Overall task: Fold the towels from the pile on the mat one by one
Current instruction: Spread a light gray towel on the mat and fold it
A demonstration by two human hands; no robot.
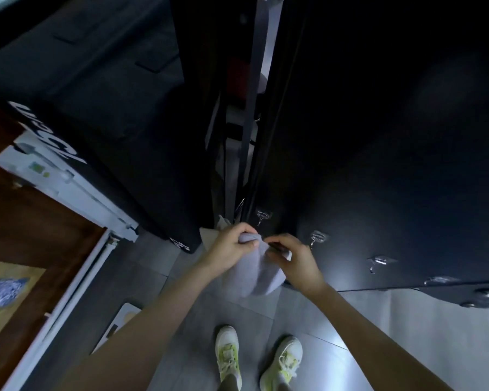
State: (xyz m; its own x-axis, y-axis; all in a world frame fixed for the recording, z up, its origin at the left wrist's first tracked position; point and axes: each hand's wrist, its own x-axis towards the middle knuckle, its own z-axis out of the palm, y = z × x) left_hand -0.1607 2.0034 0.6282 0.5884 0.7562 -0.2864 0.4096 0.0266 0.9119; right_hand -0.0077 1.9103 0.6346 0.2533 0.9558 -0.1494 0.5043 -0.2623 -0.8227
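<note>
left hand (pixel 229 244): raised in front of the body, back turned up, fingers curled tight over a bunched top corner of the towel (pixel 254 275), thumb tucked underneath; firm grip.
right hand (pixel 294 258): level with the left hand and just beside it, back toward the camera, wrist slightly bent, fingers curled down and pinching the towel's upper edge; fingertips partly hidden in the cloth.
arms (pixel 153 320): both bare, stretched forward from the lower corners, meeting near mid-frame, elbows only a little bent.
towel: pale grey-lilac, held in the air by both hands, gathered at the top between them, hanging below in a rounded, crumpled bundle above the floor (pixel 364 334).
floor: grey tiles, glossy at the right.
cabinet (pixel 393 165): dark flat front filling the right half, lower edge just behind the hands.
hooks (pixel 261 215): small, metal, in a row along the cabinet's lower edge; one just above the hands, the next just beside the right hand.
shoes (pixel 227 354): white with yellow-green laces, side by side below the towel, toes toward the cabinet.
box (pixel 110 122): black, white lettering along one edge, at left, parted from the cabinet by a narrow gap.
paper (pixel 209 235): beige scrap, mostly hidden behind the left hand.
wood (pixel 40 221): brown panel at far left.
</note>
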